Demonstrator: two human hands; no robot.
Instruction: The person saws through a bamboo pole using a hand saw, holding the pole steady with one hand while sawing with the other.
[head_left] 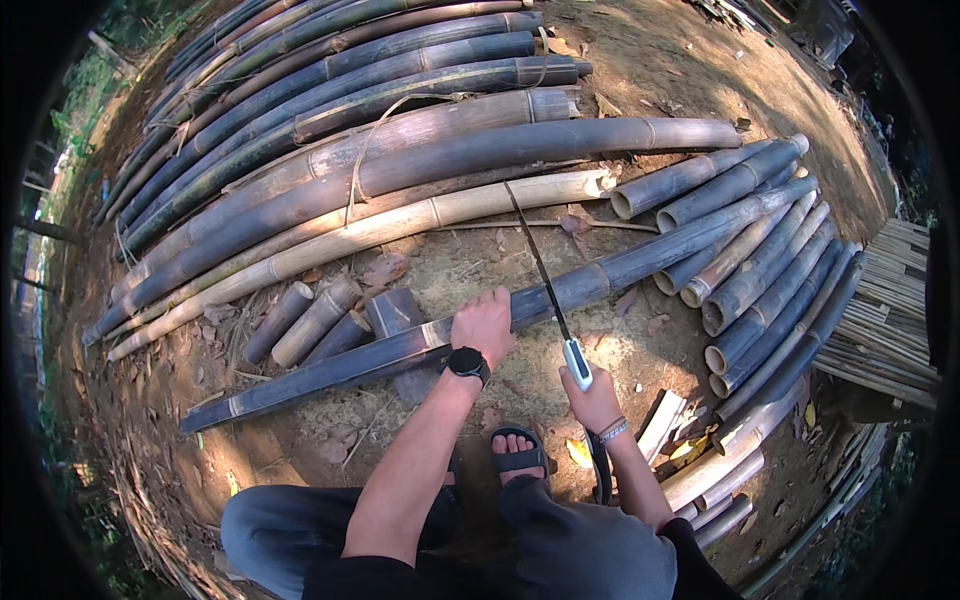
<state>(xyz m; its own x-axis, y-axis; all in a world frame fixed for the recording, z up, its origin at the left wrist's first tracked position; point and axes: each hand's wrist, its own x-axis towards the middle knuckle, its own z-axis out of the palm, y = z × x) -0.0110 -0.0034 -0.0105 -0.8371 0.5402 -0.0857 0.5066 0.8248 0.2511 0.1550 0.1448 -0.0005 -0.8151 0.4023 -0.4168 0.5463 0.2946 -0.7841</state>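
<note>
A long dark bamboo pole (640, 257) lies slantwise in front of me, from the lower left to the upper right. My left hand (483, 328), with a black watch on its wrist, is closed over the pole left of the saw. In my right hand (592, 398) is the pale grip of a hand saw (545, 283), its fingers wrapped round it. The long thin dark blade crosses the pole, tip pointing away from me. Whether its teeth sit in a cut, I cannot tell. Beneath the pole's left part rests a short dark bamboo piece (394, 310).
Long bamboo poles (400, 165) are stacked at the far left, some tied with cord. Short sections (735, 285) lie in a row at right, with the pole's far end over them. Bamboo slats (880, 310) lie beyond. Several stubs (315, 322) sit left. My sandalled foot (518, 455) is near.
</note>
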